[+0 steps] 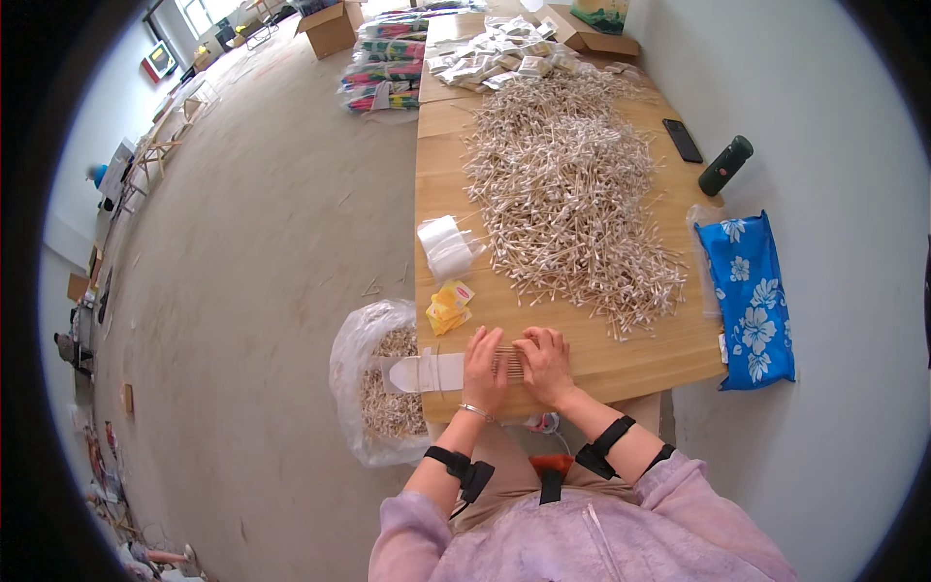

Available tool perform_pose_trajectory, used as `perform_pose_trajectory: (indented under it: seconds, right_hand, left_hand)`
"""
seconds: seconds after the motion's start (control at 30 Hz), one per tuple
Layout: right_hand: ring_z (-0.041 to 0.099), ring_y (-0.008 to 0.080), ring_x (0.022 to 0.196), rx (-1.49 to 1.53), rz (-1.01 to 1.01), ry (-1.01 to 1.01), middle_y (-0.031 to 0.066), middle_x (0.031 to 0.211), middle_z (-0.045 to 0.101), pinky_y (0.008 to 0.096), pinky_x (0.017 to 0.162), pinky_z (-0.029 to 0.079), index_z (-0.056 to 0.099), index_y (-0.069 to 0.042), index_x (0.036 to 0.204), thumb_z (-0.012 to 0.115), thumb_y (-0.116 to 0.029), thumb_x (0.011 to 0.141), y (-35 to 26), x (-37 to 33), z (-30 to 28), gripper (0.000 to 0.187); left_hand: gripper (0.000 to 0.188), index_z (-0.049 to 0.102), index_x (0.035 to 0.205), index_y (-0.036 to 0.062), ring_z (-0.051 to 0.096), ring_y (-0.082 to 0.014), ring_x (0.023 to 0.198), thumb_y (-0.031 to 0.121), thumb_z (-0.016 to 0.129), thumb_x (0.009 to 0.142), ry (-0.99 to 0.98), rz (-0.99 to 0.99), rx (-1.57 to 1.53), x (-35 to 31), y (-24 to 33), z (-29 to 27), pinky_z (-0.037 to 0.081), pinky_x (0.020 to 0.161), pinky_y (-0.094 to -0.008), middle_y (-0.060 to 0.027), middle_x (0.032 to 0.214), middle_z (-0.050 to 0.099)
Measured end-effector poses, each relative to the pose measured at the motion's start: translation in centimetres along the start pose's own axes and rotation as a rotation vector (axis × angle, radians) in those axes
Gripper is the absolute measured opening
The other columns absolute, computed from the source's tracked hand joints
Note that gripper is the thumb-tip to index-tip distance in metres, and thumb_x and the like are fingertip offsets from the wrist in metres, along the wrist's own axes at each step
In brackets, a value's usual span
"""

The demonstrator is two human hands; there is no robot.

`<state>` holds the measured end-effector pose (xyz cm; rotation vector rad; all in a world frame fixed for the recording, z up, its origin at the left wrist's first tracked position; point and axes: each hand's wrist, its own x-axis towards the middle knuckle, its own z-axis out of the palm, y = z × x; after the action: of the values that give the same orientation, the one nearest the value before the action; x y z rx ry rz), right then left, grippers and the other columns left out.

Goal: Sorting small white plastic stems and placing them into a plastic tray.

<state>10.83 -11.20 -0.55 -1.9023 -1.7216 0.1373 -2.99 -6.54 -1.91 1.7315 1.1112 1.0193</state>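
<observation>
Near the front edge of the table, a small row of cotton swabs (507, 365) lies between my two hands. My left hand (483, 371) is closed on the left end of the row, fingers bent down. My right hand (545, 366) closes on the right end, its fingertips close to the left ones. Just left of my left hand is a flat white holder (446, 371) that reaches past the table's left edge. Further up the table spreads a large loose heap of cotton swabs (572, 184). The undersides of my fingers are hidden.
Yellow cards (449, 307) and clear plastic sleeves (445, 246) lie along the left edge. A clear bag of swabs (388, 412) hangs below. White packets (504, 53) are piled far off. On the right are a phone (683, 141), a dark green bottle (725, 166) and a blue flowered pack (747, 301).
</observation>
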Motion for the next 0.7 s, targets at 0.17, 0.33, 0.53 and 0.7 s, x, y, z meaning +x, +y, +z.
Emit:
perform_pose_trajectory:
  seconds: [0.17, 0.33, 0.53, 0.7]
  right_hand:
    - [0.051, 0.0277, 0.103, 0.063, 0.148, 0.092, 0.0085, 0.104, 0.055, 0.0399, 0.086, 0.041, 0.06, -0.008, 0.099, 0.063, -0.018, 0.079, 1.3, 3.2, -0.3, 0.022]
    - [0.054, 0.031, 0.102, 0.028, 0.63, 0.009, 0.0124, 0.101, 0.058, 0.0437, 0.086, 0.044, 0.059, -0.005, 0.096, 0.066, -0.028, 0.077, 1.1, 7.4, -1.0, 0.03]
    - [0.057, 0.0316, 0.098, -0.004, 0.707, -0.006, 0.0131, 0.096, 0.062, 0.0427, 0.083, 0.047, 0.061, -0.005, 0.086, 0.063, -0.022, 0.077, 3.1, 8.0, 0.0, 0.02]
    - [0.062, 0.0293, 0.085, 0.159, 0.649, -0.03, 0.0124, 0.085, 0.065, 0.0412, 0.076, 0.049, 0.064, -0.005, 0.08, 0.065, -0.021, 0.076, 4.2, 5.5, -0.5, 0.017]
  left_hand:
    - [0.057, 0.054, 0.121, 0.002, 0.04, -0.0333, 0.126, 0.021, 0.075, 0.072, -0.269, 0.284, 0.457, -0.5, 1.1, -1.1, 0.032, 0.108, -0.0456, -0.0129, 0.127, 0.051]
    - [0.059, 0.054, 0.119, 0.0017, 0.042, -0.0336, 0.123, 0.023, 0.077, 0.069, -0.28, 0.286, 0.44, -0.4, 0.8, -1.0, 0.033, 0.107, -0.045, -0.0129, 0.124, 0.052]
    - [0.056, 0.055, 0.118, 0.0019, 0.043, -0.034, 0.123, 0.02, 0.077, 0.07, -0.263, 0.299, 0.398, -0.1, 1.4, -0.8, 0.033, 0.107, -0.0449, -0.0133, 0.123, 0.052]
    - [0.054, 0.054, 0.117, 0.0022, 0.043, -0.0343, 0.122, 0.019, 0.075, 0.071, -0.255, 0.273, 0.385, -0.3, 1.3, -1.0, 0.033, 0.107, -0.0446, -0.0138, 0.123, 0.052]
